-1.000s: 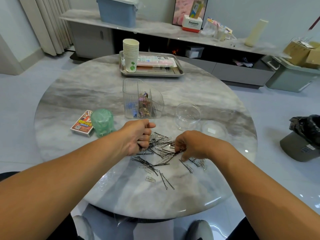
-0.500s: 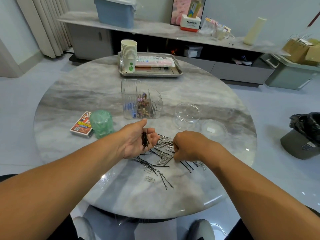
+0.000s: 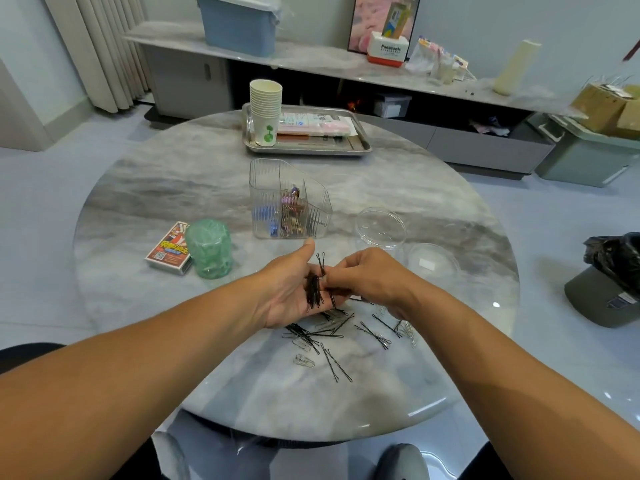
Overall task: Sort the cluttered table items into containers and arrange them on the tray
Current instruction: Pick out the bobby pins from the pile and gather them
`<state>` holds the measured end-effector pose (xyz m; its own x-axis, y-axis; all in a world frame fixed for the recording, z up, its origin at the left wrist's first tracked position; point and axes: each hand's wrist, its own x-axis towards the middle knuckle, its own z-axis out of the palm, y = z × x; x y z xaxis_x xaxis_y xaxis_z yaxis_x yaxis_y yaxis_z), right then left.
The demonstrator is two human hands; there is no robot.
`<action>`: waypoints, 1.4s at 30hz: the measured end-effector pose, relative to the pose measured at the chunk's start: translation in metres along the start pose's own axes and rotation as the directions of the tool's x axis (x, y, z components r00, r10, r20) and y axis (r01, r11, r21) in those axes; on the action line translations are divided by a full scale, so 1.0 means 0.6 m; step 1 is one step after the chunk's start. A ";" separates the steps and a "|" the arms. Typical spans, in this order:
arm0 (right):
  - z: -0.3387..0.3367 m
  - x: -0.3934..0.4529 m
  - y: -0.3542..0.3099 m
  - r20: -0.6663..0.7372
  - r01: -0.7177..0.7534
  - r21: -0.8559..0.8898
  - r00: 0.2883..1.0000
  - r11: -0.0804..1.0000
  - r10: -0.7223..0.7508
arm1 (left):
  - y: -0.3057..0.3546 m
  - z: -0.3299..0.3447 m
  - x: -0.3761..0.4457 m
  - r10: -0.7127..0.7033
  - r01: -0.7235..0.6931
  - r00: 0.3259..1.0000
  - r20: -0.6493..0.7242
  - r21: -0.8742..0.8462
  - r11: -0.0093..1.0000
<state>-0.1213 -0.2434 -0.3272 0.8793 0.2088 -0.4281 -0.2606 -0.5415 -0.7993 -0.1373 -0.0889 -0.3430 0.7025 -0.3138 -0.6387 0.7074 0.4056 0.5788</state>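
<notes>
My left hand lies palm up over the marble table, thumb out, with a bundle of black bobby pins resting in the palm. My right hand meets it from the right and pinches a few bobby pins at the palm. Below the hands, more bobby pins and silver paper clips lie scattered. A clear divided organizer with coloured clips stands just beyond the hands. A metal tray at the far edge holds stacked paper cups and flat packets.
A clear round container and its lid sit right of the organizer. A green ribbed jar and a card box stand to the left. A black bag on a grey bin is off the table's right side.
My left hand turned from a fist to palm up, showing the pin bundle. My right hand lifted off the pile and moved left to the palm with pins.
</notes>
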 end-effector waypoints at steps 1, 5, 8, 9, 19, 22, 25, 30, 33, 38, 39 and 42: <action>0.003 0.000 0.000 -0.014 -0.009 -0.002 1.000 1.000 0.009 | -0.001 0.001 -0.001 0.009 -0.009 1.000 -0.001 0.000 1.000; -0.001 -0.004 -0.008 -0.010 0.000 -0.014 1.000 1.000 0.000 | -0.001 -0.002 -0.003 0.031 -0.030 0.999 -0.020 0.056 0.998; -0.029 -0.010 -0.016 -0.041 0.022 -0.118 0.999 0.993 -0.027 | 0.004 -0.008 0.001 0.039 -0.031 0.998 -0.049 0.145 0.989; -0.041 -0.013 -0.018 -0.042 0.022 -0.264 0.999 0.964 -0.035 | 0.007 -0.010 0.003 0.040 -0.029 0.997 -0.065 0.156 0.987; -0.023 -0.043 0.014 -0.071 -0.107 -0.937 0.990 0.333 0.118 | 0.020 -0.018 0.017 0.022 -0.010 0.994 -0.106 0.112 0.994; -0.015 -0.041 0.019 -0.051 -0.061 -0.953 0.998 0.297 0.043 | 0.014 -0.018 0.019 0.050 -0.037 0.992 -0.114 0.107 0.994; -0.010 -0.033 0.026 -0.012 -0.001 -0.959 0.999 0.283 -0.036 | 0.014 -0.017 0.019 0.050 -0.040 0.993 -0.106 0.094 0.995; -0.004 -0.019 0.036 0.064 0.091 -0.974 0.989 0.207 -0.132 | 0.016 -0.018 0.011 -0.002 0.006 0.997 -0.078 0.050 0.999; -0.015 -0.008 0.039 0.028 0.062 -0.943 0.994 0.326 -0.110 | 0.015 -0.018 0.004 -0.003 0.006 0.997 -0.077 0.036 0.999; -0.065 -0.001 0.021 -0.074 0.002 -0.570 0.996 0.821 -0.054 | 0.018 -0.017 -0.005 0.018 -0.014 0.997 -0.077 0.054 0.998; -0.068 -0.003 0.014 -0.080 0.019 -0.430 0.995 0.902 -0.059 | 0.017 -0.016 -0.006 0.018 -0.014 0.997 -0.075 0.051 0.999; -0.055 -0.009 -0.007 -0.034 0.023 -0.127 0.999 0.992 -0.027 | 0.013 -0.011 -0.007 0.005 -0.002 0.999 -0.051 0.053 0.999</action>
<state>-0.1120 -0.2693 -0.3074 0.8990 0.1959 -0.3917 -0.1878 -0.6355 -0.7489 -0.1352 -0.0790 -0.3394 0.7013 -0.2678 -0.6607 0.7089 0.3600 0.6065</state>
